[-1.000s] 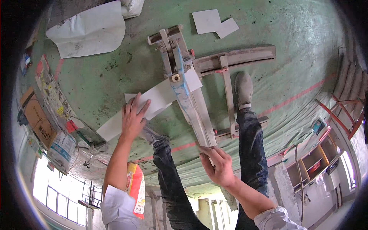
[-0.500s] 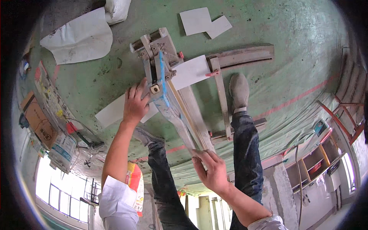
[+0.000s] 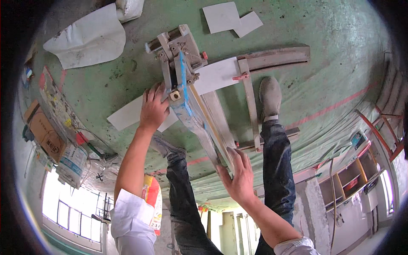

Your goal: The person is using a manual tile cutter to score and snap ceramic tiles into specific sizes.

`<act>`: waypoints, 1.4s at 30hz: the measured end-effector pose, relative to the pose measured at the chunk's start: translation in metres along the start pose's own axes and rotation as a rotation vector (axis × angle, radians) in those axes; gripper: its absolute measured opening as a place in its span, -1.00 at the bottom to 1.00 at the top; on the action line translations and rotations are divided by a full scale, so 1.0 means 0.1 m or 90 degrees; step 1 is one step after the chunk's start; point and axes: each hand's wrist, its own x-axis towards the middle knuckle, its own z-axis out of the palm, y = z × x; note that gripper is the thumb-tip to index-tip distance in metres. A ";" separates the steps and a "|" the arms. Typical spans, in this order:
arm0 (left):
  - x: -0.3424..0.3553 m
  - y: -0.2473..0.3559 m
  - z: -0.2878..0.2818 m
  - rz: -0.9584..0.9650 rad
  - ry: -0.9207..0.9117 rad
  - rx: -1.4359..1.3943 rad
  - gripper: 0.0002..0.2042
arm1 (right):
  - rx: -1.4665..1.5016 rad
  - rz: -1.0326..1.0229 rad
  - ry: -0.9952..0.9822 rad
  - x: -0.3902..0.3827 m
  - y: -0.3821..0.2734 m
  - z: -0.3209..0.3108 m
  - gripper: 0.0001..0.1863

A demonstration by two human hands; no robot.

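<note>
A manual tile cutter (image 3: 210, 111) lies on the green floor, its long rails running from the far head (image 3: 178, 63) toward me. A white tile (image 3: 219, 77) passes crosswise beneath the head. Its left part (image 3: 127, 114) sticks out beside my left hand (image 3: 154, 109), whose fingers are stretched forward against the side of the head, over the tile. My right hand (image 3: 240, 176) grips the near end of the cutter, thumb on the left and fingers on the right. The blue-marked handle (image 3: 196, 127) slopes down to that hand. Its exact grip is partly hidden.
Two white tile pieces (image 3: 222, 18) lie at the far side. A white sheet (image 3: 89, 38) and a white bag (image 3: 129, 9) are far left. My shoes (image 3: 270, 95) flank the cutter. Cardboard (image 3: 44, 131) leans at left; red metal legs (image 3: 378, 131) stand right.
My right hand has shifted right, from the handle's tip onto the near rail end, its fingers reaching farther forward. My left hand keeps its place by the cutter head. The view has shifted slightly.
</note>
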 end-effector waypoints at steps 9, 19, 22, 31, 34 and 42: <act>0.05 -0.05 0.01 0.029 -0.035 0.002 -0.49 | 0.029 0.123 -0.166 -0.25 0.15 0.47 -0.31; 0.02 -0.09 -0.01 0.049 -0.007 -0.037 -0.09 | 0.073 0.083 -0.050 -0.44 0.07 0.65 -0.42; 0.03 -0.06 -0.04 0.046 0.003 -0.038 0.00 | 0.037 0.039 -0.027 -0.50 -0.08 0.53 -0.43; 0.06 -0.05 -0.03 0.035 -0.018 -0.048 -0.11 | -0.006 0.117 -0.052 -0.79 -0.28 0.41 -0.47; 0.00 -0.09 -0.02 0.032 -0.003 0.005 -0.01 | -0.013 0.168 -0.091 -0.92 -0.26 0.42 -0.53; 0.01 -0.11 -0.05 0.047 0.001 -0.027 -0.05 | -0.039 0.185 -0.104 -1.34 0.36 0.67 -0.63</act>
